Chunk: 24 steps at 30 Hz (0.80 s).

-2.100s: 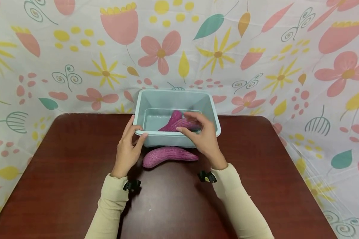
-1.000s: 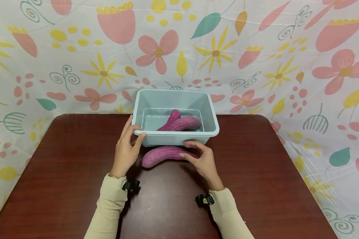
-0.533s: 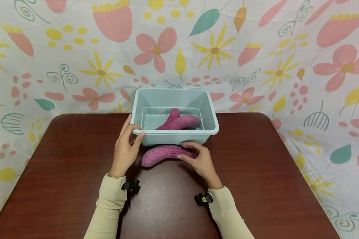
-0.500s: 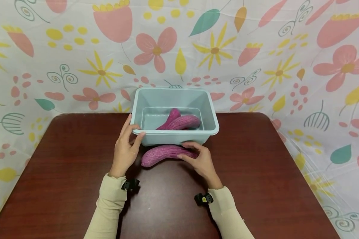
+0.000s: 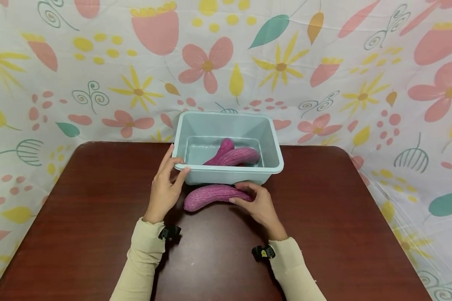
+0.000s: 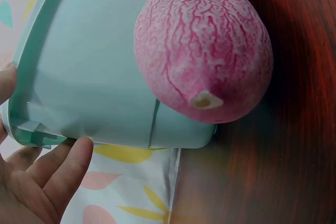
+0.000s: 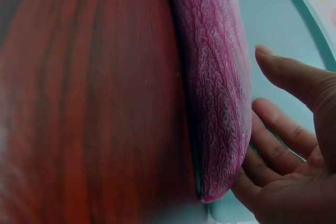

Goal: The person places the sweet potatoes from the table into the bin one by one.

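A teal plastic bin [image 5: 229, 174] stands on the table, and my left hand [image 5: 165, 188] grips its front left corner, as the left wrist view [image 6: 47, 177] also shows. In front of the bin lies a long, curved purple vegetable [image 5: 209, 196] with wrinkled skin; its kind is unclear. My right hand [image 5: 261, 205] is at its narrow right end. In the right wrist view the fingers [image 7: 281, 137] reach beside and partly behind that end, while the thumb stays apart. Two similar purple vegetables [image 5: 241, 155] lie crossed inside the bin, their near parts hidden by its front wall.
The dark reddish-brown table [image 5: 98, 234] extends on both sides of the bin. A white flower-patterned cloth [image 5: 226, 50] hangs right behind the bin and along the sides.
My right hand has left the vegetable inside the bin and come down to the right end of the one on the table. My left hand has kept its place on the bin.
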{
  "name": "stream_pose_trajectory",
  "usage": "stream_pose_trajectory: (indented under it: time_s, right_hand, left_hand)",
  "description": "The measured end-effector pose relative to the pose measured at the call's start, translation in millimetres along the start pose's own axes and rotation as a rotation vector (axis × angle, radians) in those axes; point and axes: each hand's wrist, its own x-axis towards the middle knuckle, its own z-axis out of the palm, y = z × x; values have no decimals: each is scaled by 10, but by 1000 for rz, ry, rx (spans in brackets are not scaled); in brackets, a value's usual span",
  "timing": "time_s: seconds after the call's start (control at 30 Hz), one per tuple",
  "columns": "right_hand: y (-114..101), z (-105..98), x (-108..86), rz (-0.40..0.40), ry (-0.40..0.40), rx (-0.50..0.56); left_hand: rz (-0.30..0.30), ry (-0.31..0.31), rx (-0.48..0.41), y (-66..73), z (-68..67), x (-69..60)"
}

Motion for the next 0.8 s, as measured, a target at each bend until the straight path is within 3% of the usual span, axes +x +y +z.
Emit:
stream_pose_trajectory:
  time_s: [0.4,0.8]
  right_hand:
    - [-20,23,2,-7,-136,-174]
    - [-73,32,-45,-5,-77,-185]
  left_hand:
    - [-13,-3,-13,20,3,5]
    - [-17,-5,4,22,-4,-4]
